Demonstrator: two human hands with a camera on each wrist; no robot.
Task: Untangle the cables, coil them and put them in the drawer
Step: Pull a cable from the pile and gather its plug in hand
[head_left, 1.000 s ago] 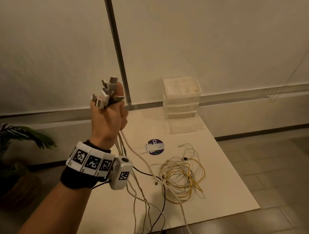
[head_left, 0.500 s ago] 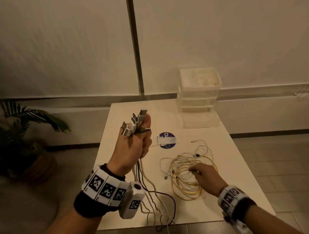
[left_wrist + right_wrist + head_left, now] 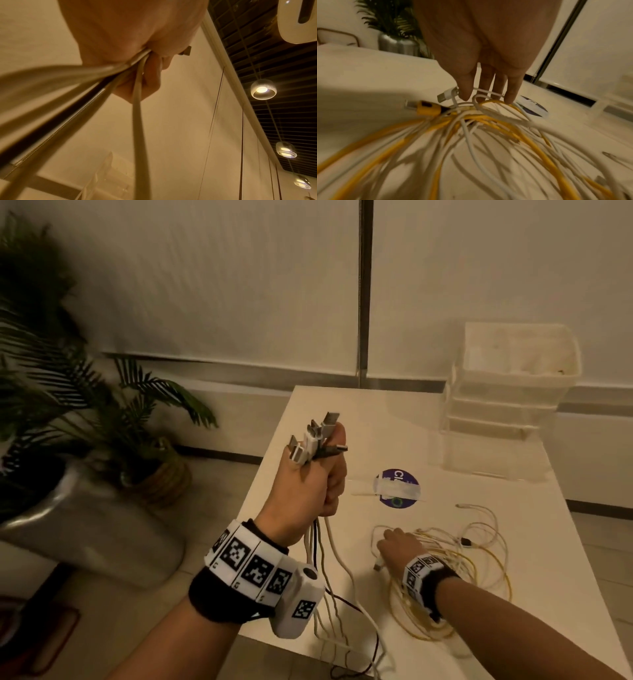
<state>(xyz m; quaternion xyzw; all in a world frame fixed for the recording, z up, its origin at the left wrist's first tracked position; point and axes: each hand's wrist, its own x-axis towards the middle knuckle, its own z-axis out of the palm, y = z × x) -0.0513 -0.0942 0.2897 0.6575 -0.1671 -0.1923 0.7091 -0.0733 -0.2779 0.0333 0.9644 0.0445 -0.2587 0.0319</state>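
My left hand (image 3: 308, 487) is raised over the table's left edge, fist curled round a bundle of cables (image 3: 329, 563). Their USB plugs (image 3: 315, 438) stick out above the fist, and the cords hang down past the front edge. From the left wrist the cords (image 3: 137, 121) run out of the fist (image 3: 137, 40). A tangle of yellow and white cables (image 3: 455, 573) lies on the white table (image 3: 565, 577). My right hand (image 3: 394, 546) reaches onto its left side, fingers (image 3: 464, 92) straight and touching the top loops (image 3: 488, 105) beside a white USB plug (image 3: 445, 94) and a yellow plug (image 3: 428, 108).
A translucent drawer unit (image 3: 507, 395) stands at the table's back right corner. A purple round sticker with white tape (image 3: 397, 487) lies mid-table. Beyond the left edge stand potted plants (image 3: 102, 412) and a silver pot (image 3: 78, 529) on the floor.
My right hand came into view and reached onto the cable tangle, then moved to its left side. My left hand has kept its grip on the bundle and came lower in view as my head turned left.
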